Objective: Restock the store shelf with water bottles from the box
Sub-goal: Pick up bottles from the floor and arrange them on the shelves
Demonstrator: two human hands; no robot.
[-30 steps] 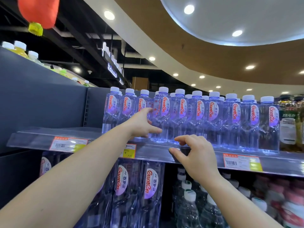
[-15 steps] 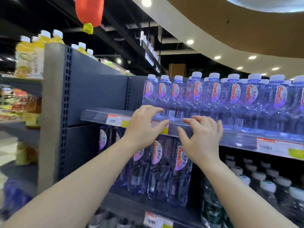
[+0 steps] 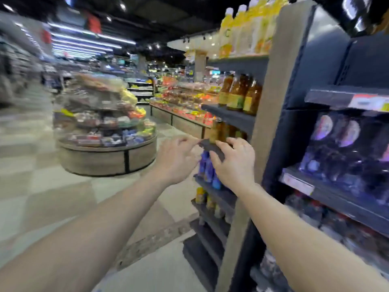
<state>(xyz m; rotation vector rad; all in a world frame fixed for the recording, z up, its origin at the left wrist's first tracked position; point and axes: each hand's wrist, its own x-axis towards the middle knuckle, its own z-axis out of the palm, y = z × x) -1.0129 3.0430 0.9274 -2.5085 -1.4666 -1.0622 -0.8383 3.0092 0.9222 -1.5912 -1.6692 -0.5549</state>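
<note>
The view is blurred and turned left, toward the aisle. My left hand (image 3: 176, 159) and my right hand (image 3: 233, 163) hang side by side in the air in front of the shelf unit's end post (image 3: 267, 123), fingers loosely curled, holding nothing. Large water bottles (image 3: 336, 148) with purple labels stand on the dark shelf (image 3: 328, 194) at the right, behind a price strip. The upper shelf edge (image 3: 345, 98) shows at the top right; the small bottles on it are out of view. No box is visible.
An end rack left of the post carries amber drink bottles (image 3: 240, 95) and blue bottles (image 3: 207, 169). Yellow drinks (image 3: 244, 30) stand on top. A round display stand (image 3: 105, 131) piled with packaged goods sits on the tiled floor (image 3: 42, 197) at the left.
My head has swung left, from the water shelf to the aisle. Both hands have come away from the shelf edge and now hang together in the air.
</note>
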